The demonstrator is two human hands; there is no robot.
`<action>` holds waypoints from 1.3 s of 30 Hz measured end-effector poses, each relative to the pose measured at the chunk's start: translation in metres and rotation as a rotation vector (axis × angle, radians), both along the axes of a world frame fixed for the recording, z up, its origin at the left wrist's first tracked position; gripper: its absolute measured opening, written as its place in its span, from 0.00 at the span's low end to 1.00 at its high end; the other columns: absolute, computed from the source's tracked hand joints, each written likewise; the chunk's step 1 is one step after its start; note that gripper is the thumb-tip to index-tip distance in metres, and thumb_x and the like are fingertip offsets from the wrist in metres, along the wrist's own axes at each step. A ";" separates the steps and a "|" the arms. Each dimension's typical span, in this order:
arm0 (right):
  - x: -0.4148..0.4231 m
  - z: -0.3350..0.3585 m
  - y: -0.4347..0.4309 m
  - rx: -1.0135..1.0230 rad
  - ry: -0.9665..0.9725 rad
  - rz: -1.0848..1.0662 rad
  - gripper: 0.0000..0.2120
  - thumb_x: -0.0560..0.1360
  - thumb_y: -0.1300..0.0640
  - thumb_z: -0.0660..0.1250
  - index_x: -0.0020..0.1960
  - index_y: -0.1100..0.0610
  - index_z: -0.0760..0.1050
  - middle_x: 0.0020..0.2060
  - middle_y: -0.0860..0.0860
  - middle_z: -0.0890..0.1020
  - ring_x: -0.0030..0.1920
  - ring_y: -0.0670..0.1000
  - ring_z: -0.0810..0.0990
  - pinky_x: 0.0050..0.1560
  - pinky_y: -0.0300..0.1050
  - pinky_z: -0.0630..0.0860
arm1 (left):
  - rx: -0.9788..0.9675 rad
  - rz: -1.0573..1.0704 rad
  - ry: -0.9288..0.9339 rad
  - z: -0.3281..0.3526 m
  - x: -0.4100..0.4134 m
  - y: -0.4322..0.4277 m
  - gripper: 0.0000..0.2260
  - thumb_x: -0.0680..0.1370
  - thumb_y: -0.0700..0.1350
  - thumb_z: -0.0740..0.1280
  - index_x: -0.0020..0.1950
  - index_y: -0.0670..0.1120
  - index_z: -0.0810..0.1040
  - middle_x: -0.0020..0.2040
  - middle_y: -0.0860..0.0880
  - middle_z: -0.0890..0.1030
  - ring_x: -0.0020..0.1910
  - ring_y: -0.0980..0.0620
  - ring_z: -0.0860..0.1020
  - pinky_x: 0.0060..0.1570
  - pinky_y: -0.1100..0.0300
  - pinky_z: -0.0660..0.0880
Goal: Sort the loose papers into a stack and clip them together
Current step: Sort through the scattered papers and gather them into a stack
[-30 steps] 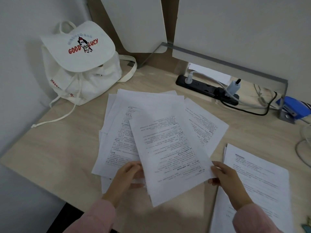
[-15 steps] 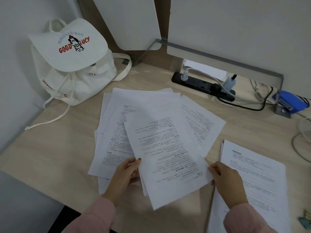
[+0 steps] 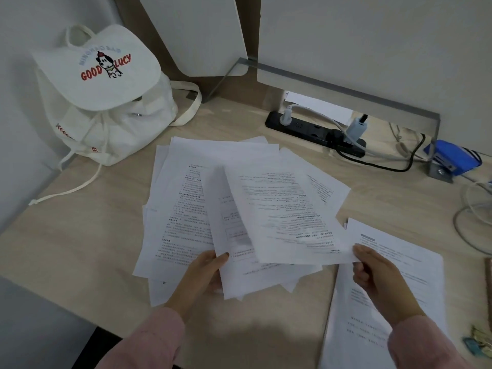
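Several loose printed sheets (image 3: 186, 209) lie fanned out in the middle of the wooden desk (image 3: 80, 235). My right hand (image 3: 372, 272) pinches the lower right corner of the top sheet (image 3: 287, 217), which is lifted and blurred. My left hand (image 3: 207, 272) grips the near edge of the sheets beneath it, thumb on top. A second, neater stack of papers (image 3: 404, 262) lies at the right, partly under my right wrist. Small clips (image 3: 479, 342) show at the right edge.
A white drawstring backpack (image 3: 106, 102) stands at the back left. A black power strip (image 3: 314, 131) with plugs and cables runs along the back. A blue stapler (image 3: 452, 161) sits at the back right, beside more loose cables.
My right hand has closed on the top sheet's corner and lifted it up and to the right, uncovering another sheet below. My left hand stays at the pile's near edge.
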State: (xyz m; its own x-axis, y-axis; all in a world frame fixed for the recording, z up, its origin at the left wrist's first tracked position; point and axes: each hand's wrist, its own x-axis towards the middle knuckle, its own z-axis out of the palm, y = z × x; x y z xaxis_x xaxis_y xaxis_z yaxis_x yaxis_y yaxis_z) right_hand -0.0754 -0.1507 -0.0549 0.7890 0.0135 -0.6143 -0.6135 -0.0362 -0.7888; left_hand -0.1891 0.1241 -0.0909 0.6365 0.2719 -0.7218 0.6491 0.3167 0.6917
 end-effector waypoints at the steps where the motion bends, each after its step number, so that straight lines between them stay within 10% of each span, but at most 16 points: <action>1: 0.001 -0.002 -0.005 0.060 0.041 -0.028 0.08 0.77 0.61 0.60 0.41 0.58 0.75 0.24 0.49 0.69 0.22 0.44 0.64 0.22 0.33 0.64 | 0.009 -0.017 0.001 -0.001 0.002 -0.002 0.09 0.77 0.45 0.64 0.57 0.46 0.77 0.52 0.47 0.83 0.48 0.49 0.82 0.37 0.63 0.78; 13: 0.008 -0.008 -0.027 0.257 0.059 -0.177 0.11 0.78 0.60 0.58 0.38 0.54 0.70 0.21 0.45 0.66 0.20 0.42 0.62 0.20 0.32 0.61 | 0.228 -0.014 -0.115 0.012 -0.007 0.013 0.12 0.79 0.42 0.61 0.57 0.56 0.77 0.53 0.54 0.81 0.54 0.53 0.78 0.48 0.58 0.76; 23: -0.011 -0.023 0.038 -0.305 -0.157 0.243 0.08 0.78 0.60 0.61 0.43 0.60 0.76 0.23 0.52 0.73 0.20 0.43 0.69 0.24 0.34 0.68 | -0.059 -0.018 -0.129 0.013 -0.013 0.009 0.12 0.77 0.40 0.63 0.58 0.52 0.77 0.49 0.50 0.85 0.45 0.50 0.84 0.39 0.60 0.79; 28: -0.019 -0.034 0.052 -0.429 -0.106 0.283 0.08 0.78 0.59 0.60 0.40 0.55 0.74 0.27 0.55 0.77 0.27 0.51 0.73 0.30 0.41 0.70 | -0.190 0.198 -0.022 0.013 -0.003 0.007 0.09 0.76 0.50 0.64 0.42 0.47 0.81 0.37 0.46 0.77 0.34 0.48 0.77 0.30 0.59 0.75; 32: -0.022 -0.027 0.056 -0.382 -0.049 0.227 0.06 0.76 0.57 0.64 0.49 0.60 0.71 0.38 0.57 0.78 0.33 0.52 0.75 0.35 0.43 0.72 | -0.071 0.035 -0.050 0.015 0.001 0.009 0.12 0.77 0.44 0.65 0.60 0.51 0.77 0.54 0.49 0.82 0.50 0.48 0.81 0.42 0.59 0.79; 39: -0.027 0.006 0.065 0.157 0.209 0.087 0.08 0.75 0.54 0.65 0.52 0.56 0.76 0.49 0.55 0.82 0.50 0.57 0.82 0.54 0.52 0.78 | -0.115 0.086 -0.235 0.035 0.014 0.003 0.20 0.77 0.37 0.62 0.64 0.57 0.73 0.55 0.55 0.83 0.53 0.50 0.81 0.41 0.60 0.79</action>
State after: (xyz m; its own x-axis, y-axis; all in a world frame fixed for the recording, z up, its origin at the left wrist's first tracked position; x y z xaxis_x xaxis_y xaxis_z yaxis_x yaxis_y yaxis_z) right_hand -0.1024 -0.0860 -0.0486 0.6369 0.1839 -0.7487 -0.7636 0.0167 -0.6455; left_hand -0.1749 0.1274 -0.0563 0.7684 0.2567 -0.5863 0.4426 0.4486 0.7765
